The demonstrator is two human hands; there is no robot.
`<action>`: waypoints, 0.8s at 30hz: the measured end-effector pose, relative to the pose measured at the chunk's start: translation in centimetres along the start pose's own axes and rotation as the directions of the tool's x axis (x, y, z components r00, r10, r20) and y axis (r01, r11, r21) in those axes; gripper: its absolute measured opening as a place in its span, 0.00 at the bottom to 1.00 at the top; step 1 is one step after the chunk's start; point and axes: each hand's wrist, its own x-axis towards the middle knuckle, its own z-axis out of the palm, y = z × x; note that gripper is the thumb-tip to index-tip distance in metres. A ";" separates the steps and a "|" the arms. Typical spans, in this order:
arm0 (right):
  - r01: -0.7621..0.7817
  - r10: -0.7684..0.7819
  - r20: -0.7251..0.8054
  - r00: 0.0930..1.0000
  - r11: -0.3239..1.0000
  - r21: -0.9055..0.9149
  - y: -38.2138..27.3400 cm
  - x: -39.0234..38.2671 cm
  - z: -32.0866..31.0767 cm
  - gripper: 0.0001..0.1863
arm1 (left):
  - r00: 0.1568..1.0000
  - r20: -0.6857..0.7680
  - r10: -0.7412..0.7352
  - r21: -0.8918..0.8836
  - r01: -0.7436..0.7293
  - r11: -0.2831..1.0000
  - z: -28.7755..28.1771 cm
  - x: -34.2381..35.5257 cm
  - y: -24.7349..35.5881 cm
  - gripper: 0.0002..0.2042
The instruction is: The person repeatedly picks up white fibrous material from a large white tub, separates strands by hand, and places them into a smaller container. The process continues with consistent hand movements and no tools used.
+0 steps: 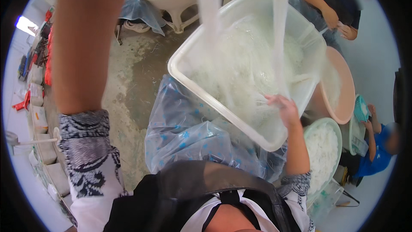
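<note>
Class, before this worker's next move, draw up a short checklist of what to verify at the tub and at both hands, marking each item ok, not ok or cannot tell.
1. Right hand positioned over the white tub: ok.
2. Right hand's grip on the right hanging strand secure: cannot tell; the two meet in the picture, but blur hides the contact.
3. Left hand's grip: cannot tell; the left forearm is raised and the hand is out of sight.
4. Left hanging strand free of knots: cannot tell; it is blurred.
5. Whitish stringy pile lying in the tub: ok.
6. Clear plastic sheet spread in front of the worker: ok.
</note>
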 end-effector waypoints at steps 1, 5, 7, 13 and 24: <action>-0.005 0.007 -0.038 0.999 0.997 0.073 -1.1 -1.5 -0.3 0.17 | 0.997 -0.039 -0.067 0.031 0.069 0.997 -0.8 -2.1 -0.5 0.13; 0.119 -0.104 -0.256 0.961 0.992 0.045 -6.0 -12.3 -4.3 0.15 | 0.766 0.175 -0.618 0.183 0.592 0.785 -1.2 -7.7 -8.4 0.09; 0.095 -0.089 -0.255 0.963 0.995 0.012 -9.0 -14.7 -4.6 0.18 | 0.649 0.187 -0.738 0.436 0.618 0.654 -1.5 -11.5 -12.4 0.16; -0.032 -0.003 -0.244 0.970 0.989 -0.141 -17.1 -14.1 -0.4 0.13 | 0.737 0.291 -0.610 0.710 0.262 0.654 5.7 -18.0 -22.2 0.29; -0.012 -0.028 -0.086 0.996 0.900 -0.436 -11.3 -3.2 3.4 0.08 | 0.646 0.429 -0.631 -0.250 0.757 0.604 5.2 -9.8 -15.2 0.12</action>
